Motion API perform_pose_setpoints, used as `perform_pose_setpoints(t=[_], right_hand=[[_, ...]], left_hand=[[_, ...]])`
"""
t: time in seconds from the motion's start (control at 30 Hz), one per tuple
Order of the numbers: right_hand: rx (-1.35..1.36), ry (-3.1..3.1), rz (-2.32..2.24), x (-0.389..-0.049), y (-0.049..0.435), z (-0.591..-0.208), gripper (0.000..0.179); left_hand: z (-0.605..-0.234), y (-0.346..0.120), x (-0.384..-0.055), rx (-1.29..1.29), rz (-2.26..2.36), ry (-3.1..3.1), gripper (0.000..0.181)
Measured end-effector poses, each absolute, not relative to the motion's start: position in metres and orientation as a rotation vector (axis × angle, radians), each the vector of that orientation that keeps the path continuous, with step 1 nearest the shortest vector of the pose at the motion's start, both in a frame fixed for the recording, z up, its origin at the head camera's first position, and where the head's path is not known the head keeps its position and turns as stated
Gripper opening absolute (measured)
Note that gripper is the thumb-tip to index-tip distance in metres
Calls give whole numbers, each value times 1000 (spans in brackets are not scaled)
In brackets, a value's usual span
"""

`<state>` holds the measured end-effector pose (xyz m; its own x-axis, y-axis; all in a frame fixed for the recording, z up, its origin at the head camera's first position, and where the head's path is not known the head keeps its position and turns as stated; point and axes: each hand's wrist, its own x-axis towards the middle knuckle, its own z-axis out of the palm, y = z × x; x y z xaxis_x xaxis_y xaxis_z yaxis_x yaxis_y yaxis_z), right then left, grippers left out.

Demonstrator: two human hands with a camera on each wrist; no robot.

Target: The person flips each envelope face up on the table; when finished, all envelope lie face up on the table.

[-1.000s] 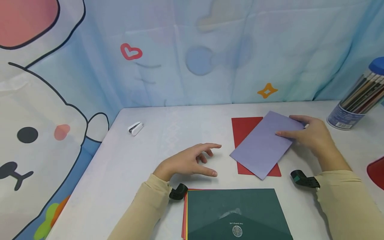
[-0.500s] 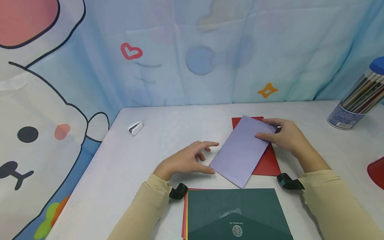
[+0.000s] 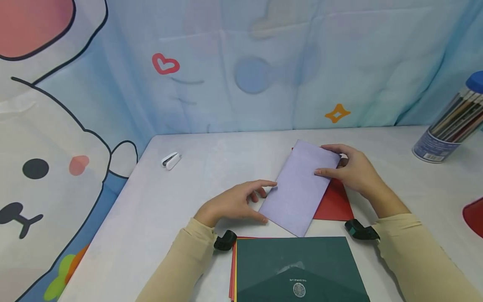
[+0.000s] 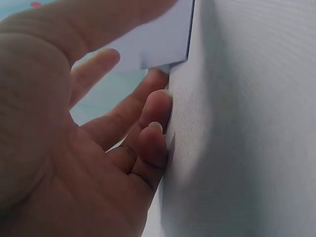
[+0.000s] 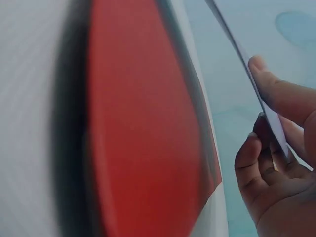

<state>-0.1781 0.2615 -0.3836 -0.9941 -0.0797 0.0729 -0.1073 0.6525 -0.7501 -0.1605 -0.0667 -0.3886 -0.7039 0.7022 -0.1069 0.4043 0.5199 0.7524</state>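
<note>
My right hand (image 3: 354,172) pinches a flat purple sheet of paper (image 3: 296,188) at its upper right edge, thumb on top and fingers underneath. In the right wrist view the paper (image 5: 247,64) is seen edge-on, raised off the table. Beneath it lies a red sheet (image 3: 336,203), partly covered. At the paper's lower left edge is my left hand (image 3: 234,203), fingers spread and loosely bent. The left wrist view has a corner of the purple paper (image 4: 158,44) between thumb and fingers, with no firm grip visible; those fingertips rest by the white tabletop.
A dark green folder (image 3: 298,256) tops a stack with red and yellow edges at the table's front. A small white stapler (image 3: 171,161) lies at left. A blue-lidded tub of pencils (image 3: 445,126) stands at far right, above a red object (image 3: 474,217) at the edge.
My right hand has carried the purple paper leftward over the red sheet, up to my left hand. The left hand has stayed nearly still.
</note>
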Motion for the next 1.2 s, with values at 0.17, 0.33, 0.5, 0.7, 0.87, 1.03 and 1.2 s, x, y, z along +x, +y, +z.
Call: perform_pose_setpoints(t=[0.17,0.33,0.5,0.7,0.87,1.03,1.2], right_hand=[[174,-2877,1226,-179,262,-386,83],[155,-2968,1130,-179,259,-391,82],[126,-3016,1113,-179,252,-392,80],[228,-3061,1003,-180,253,-391,77],[305,-3108,868,-180,256,-392,85],[307,-3112,858,-178,254,-392,84],[303,-3114,854,-179,254,-393,84]], left_hand=[[-389,-68,-159,932,1012,2348,85],[-388,-66,-157,927,1000,2344,85],[-391,-64,-157,957,967,2377,83],[-391,-62,-155,951,878,2432,68],[-391,-60,-155,949,837,2457,72],[-392,-59,-155,941,827,2482,69],[-393,-58,-155,943,821,2495,73]])
